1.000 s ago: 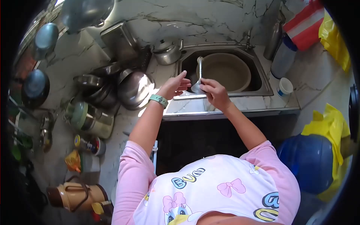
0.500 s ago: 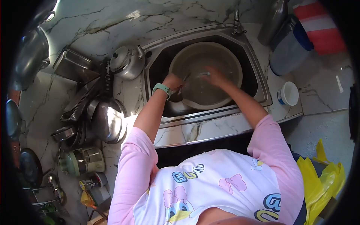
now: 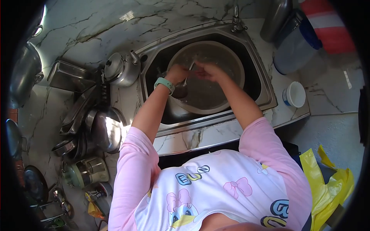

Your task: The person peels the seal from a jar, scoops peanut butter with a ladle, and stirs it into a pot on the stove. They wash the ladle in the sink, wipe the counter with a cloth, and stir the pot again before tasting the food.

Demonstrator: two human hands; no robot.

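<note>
The shiny metal ladle (image 3: 181, 91) is in the round tan plastic basin (image 3: 231, 61), with its scoop down and its thin handle sticking up between your 2 hands. Your right hand (image 3: 207, 71) has its fingers closed on the handle. Your left hand (image 3: 176, 73) is curled up tight against the handle, but you cannot tell if it grips it. The basin sits inside the steel sink (image 3: 266, 96). 1 silver kettle (image 3: 117, 69) stands just beside the sink.
</note>
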